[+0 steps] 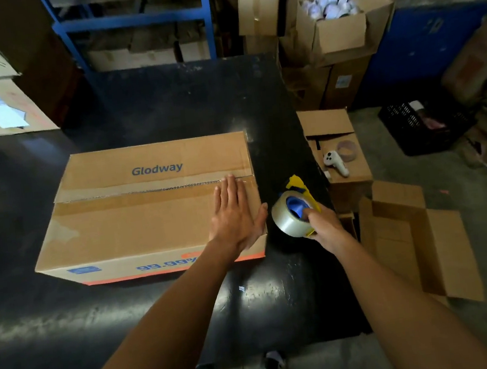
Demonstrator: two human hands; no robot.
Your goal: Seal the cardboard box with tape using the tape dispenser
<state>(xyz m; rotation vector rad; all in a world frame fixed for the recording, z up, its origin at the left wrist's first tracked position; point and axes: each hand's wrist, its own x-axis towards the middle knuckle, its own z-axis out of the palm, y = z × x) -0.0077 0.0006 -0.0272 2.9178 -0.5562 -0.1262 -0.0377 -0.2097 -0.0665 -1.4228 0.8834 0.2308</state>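
Cardboard box [148, 213] flaps closed, left hand [235, 215] flat on top, tape dispenser [295, 208] alongside

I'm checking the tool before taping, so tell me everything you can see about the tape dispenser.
The tape dispenser is a handheld one with a yellow, plastic-looking frame and a blue hub carrying a large roll of clear tape. Its yellow front end points away from the person, tilted up. The right hand holds it by the rear, thumb at the hub, so the grip is hidden. It sits just off the right end of the cardboard box, above the black table, seemingly not touching the box. No loose tape end is visible.
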